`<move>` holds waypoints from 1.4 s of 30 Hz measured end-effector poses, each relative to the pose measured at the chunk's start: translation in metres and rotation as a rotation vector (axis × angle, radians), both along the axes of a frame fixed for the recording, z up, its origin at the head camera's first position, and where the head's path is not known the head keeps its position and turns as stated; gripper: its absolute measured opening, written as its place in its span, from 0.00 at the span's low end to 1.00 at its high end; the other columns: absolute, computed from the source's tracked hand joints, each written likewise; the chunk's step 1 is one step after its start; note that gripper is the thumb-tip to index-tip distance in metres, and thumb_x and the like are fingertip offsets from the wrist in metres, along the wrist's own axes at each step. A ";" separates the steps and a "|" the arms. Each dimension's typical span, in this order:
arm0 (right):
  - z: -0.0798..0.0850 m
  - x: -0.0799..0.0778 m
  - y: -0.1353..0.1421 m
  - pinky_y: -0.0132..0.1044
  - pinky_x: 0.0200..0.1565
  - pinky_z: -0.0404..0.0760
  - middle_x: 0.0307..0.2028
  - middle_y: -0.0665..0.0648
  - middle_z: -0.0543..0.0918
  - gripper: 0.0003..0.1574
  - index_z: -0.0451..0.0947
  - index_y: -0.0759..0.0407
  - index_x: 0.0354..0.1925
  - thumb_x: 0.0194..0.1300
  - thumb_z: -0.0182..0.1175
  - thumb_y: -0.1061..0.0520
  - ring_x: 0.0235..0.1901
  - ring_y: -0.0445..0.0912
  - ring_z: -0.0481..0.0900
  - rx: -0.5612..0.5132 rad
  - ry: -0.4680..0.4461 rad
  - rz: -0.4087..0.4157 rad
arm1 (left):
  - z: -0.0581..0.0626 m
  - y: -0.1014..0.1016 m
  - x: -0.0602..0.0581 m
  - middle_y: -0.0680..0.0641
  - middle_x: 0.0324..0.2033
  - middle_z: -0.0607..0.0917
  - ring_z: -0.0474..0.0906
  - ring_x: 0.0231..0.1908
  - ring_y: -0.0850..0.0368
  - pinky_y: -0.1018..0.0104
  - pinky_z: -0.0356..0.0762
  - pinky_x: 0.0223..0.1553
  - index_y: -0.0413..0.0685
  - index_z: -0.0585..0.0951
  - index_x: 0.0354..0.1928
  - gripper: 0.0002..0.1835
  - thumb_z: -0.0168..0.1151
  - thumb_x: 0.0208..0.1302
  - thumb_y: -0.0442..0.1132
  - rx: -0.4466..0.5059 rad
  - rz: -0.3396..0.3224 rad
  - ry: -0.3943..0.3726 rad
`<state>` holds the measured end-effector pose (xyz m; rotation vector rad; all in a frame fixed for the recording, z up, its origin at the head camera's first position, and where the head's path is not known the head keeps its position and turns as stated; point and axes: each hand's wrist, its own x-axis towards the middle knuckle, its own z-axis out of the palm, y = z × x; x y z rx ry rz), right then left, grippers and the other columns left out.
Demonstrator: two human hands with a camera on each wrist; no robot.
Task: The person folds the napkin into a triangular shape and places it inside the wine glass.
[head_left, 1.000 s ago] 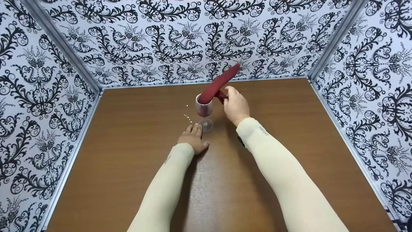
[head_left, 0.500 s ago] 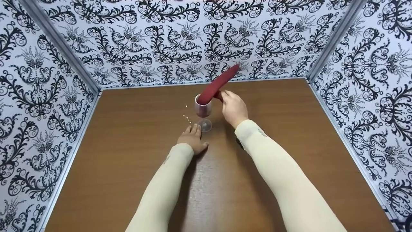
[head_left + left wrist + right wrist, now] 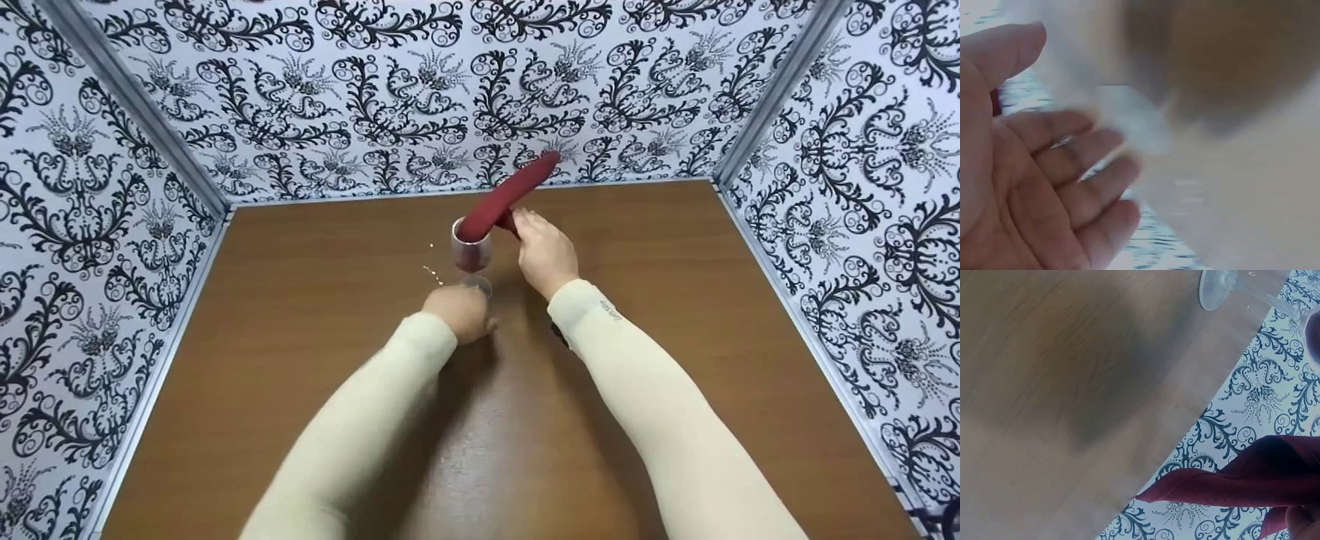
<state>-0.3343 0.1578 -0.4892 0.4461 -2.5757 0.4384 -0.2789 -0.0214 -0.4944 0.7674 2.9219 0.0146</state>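
A stemmed wine glass [image 3: 471, 256] stands upright on the wooden table, with a dark red cloth napkin [image 3: 510, 196] tucked into its bowl. One end of the napkin slants out up and to the right. My right hand [image 3: 547, 253] pinches a lower part of the cloth beside the rim; a fingertip [image 3: 1304, 527] on the fabric shows in the right wrist view. Just in front of the glass foot [image 3: 1216, 289] is my left hand [image 3: 459, 309], partly covering it in the head view. Loosely bent fingers [image 3: 1081, 163] with nothing in them appear in the blurred left wrist view.
The brown table [image 3: 300, 360] is bounded at the back and both sides by patterned black-and-white walls [image 3: 405, 90] with grey metal corner posts. Small bright specks [image 3: 433, 274] lie on the tabletop left of the glass.
My left hand, earlier flat on the table by the glass foot, has lifted and turned, with its fingers now hidden from the head view. The right hand and napkin have hardly moved.
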 end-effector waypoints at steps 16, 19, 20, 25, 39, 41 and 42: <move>-0.001 0.000 -0.005 0.43 0.58 0.72 0.55 0.54 0.79 0.24 0.72 0.52 0.59 0.64 0.51 0.60 0.57 0.49 0.74 -0.004 -0.018 -0.004 | 0.079 0.022 -0.046 0.42 0.66 0.63 0.63 0.62 0.41 0.49 0.63 0.61 0.63 0.77 0.52 0.19 0.50 0.60 0.52 0.157 0.023 0.360; 0.000 0.001 -0.005 0.42 0.59 0.71 0.56 0.53 0.78 0.26 0.71 0.53 0.60 0.63 0.51 0.62 0.58 0.49 0.73 0.011 -0.012 0.007 | 0.075 0.020 -0.050 0.39 0.67 0.61 0.67 0.60 0.40 0.48 0.67 0.58 0.63 0.73 0.57 0.20 0.50 0.62 0.51 0.157 0.048 0.303; 0.000 0.001 -0.004 0.42 0.59 0.71 0.57 0.53 0.77 0.27 0.71 0.53 0.60 0.62 0.51 0.62 0.59 0.49 0.73 0.016 -0.014 0.008 | 0.074 0.020 -0.051 0.39 0.67 0.60 0.69 0.59 0.40 0.48 0.68 0.57 0.62 0.71 0.59 0.22 0.50 0.62 0.52 0.161 0.054 0.288; 0.002 0.002 -0.003 0.43 0.58 0.71 0.57 0.53 0.77 0.28 0.71 0.53 0.61 0.61 0.53 0.63 0.58 0.51 0.74 0.033 -0.013 0.007 | 0.076 0.020 -0.053 0.38 0.65 0.62 0.78 0.46 0.41 0.50 0.76 0.46 0.58 0.64 0.66 0.29 0.53 0.62 0.54 0.198 0.101 0.296; 0.004 0.006 0.000 0.43 0.60 0.69 0.59 0.55 0.76 0.32 0.70 0.55 0.61 0.57 0.53 0.65 0.60 0.51 0.72 0.047 -0.053 -0.025 | 0.096 0.009 -0.048 0.42 0.51 0.70 0.78 0.31 0.44 0.53 0.79 0.33 0.48 0.70 0.57 0.23 0.54 0.58 0.37 0.303 0.140 0.438; 0.005 0.006 0.001 0.43 0.61 0.69 0.59 0.54 0.75 0.32 0.69 0.55 0.62 0.57 0.53 0.65 0.60 0.50 0.72 0.049 -0.061 -0.028 | 0.099 0.006 -0.048 0.43 0.49 0.71 0.79 0.31 0.45 0.53 0.80 0.32 0.46 0.71 0.55 0.21 0.55 0.58 0.37 0.307 0.142 0.468; 0.005 0.006 0.001 0.42 0.61 0.68 0.59 0.55 0.75 0.32 0.69 0.55 0.62 0.58 0.52 0.65 0.60 0.50 0.72 0.051 -0.061 -0.028 | 0.099 0.005 -0.048 0.44 0.47 0.72 0.79 0.31 0.45 0.53 0.80 0.32 0.46 0.72 0.54 0.19 0.54 0.60 0.37 0.308 0.147 0.483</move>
